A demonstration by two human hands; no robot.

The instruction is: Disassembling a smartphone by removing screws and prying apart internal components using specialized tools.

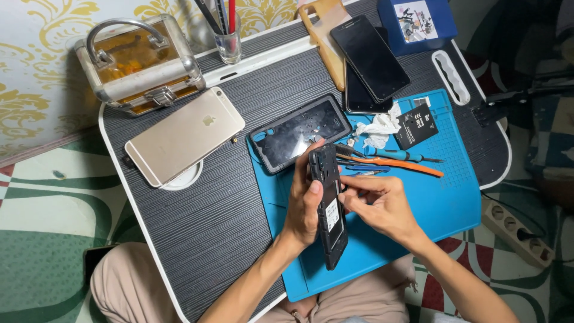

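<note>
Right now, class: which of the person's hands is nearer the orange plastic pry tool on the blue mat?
Right. The right hand lies just below the orange plastic pry tool; the left hand is farther left, gripping the black phone body.

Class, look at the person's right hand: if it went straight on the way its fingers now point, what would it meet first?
The right hand points leftward, its fingertips already at the edge of the opened black phone held upright by the left hand. It would probably press into that phone first.

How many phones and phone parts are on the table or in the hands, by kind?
Whole phones lying flat: 3 (gold phone, black phone, phone beneath it)
Opened phone body in hands: 1
Empty phone frame: 1
Total: 5
</note>
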